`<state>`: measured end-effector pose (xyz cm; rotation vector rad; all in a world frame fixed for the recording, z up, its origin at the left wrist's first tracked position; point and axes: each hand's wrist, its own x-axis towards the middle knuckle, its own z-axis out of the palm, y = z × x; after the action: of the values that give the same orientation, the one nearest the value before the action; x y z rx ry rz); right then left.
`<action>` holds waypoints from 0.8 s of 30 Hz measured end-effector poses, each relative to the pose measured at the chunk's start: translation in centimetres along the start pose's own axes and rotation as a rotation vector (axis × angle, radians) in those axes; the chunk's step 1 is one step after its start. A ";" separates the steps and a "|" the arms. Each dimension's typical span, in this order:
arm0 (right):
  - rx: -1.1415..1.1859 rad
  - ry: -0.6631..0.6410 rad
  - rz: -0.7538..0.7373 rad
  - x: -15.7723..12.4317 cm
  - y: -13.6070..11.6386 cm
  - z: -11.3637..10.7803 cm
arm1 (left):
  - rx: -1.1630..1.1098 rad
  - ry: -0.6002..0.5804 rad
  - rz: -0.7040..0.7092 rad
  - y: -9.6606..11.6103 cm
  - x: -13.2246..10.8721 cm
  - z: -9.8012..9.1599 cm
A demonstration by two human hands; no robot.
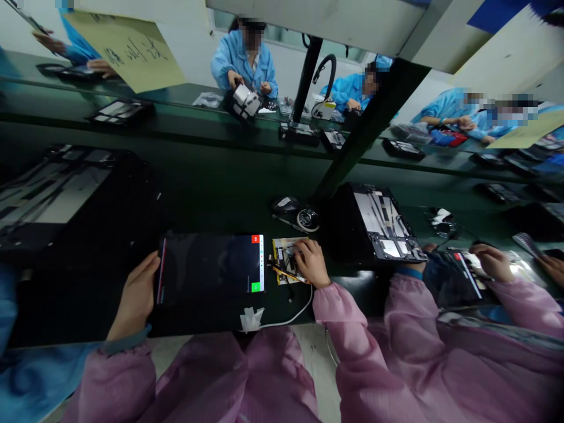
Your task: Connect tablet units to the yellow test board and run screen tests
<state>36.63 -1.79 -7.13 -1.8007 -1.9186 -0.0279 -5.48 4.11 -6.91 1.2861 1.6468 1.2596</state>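
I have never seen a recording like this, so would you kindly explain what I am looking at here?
No machine here: one camera on a worker's head looks down at that person's own bare hands, in pink sleeves. The left hand grips the left edge of a dark tablet lying on the green bench. The right hand rests its fingers on a small yellow circuit board beside the tablet; whether it grips it is unclear. A white cable lies near the bench edge. Further right lies an opened tablet shell. The other pink sleeves at right belong to a neighbour; people in blue coats work opposite.
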 end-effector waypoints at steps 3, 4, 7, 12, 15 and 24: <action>-0.009 -0.008 0.007 -0.1 0.1 0.1 | -0.141 -0.005 -0.118 0.4 -0.1 0.0; -0.012 -0.010 0.008 -0.1 0.1 0.1 | -0.161 -0.002 -0.142 0.6 -0.1 0.1; -0.024 -0.011 0.005 -0.1 0.0 0.1 | -0.211 0.034 -0.235 1.8 -0.2 0.4; -0.049 -0.008 -0.011 0.0 -0.1 0.0 | -0.300 0.070 -0.366 4.2 -0.6 1.0; -0.073 -0.014 -0.006 0.1 -0.3 0.1 | -0.304 0.054 -0.349 4.1 -0.5 1.1; 0.223 0.190 0.078 -1.6 -1.0 -2.5 | 0.034 -0.034 -0.244 2.4 2.5 1.1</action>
<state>36.51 -4.29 -5.23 -1.6594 -1.6495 0.0392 -4.43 6.89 -4.87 1.0820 1.7482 1.0616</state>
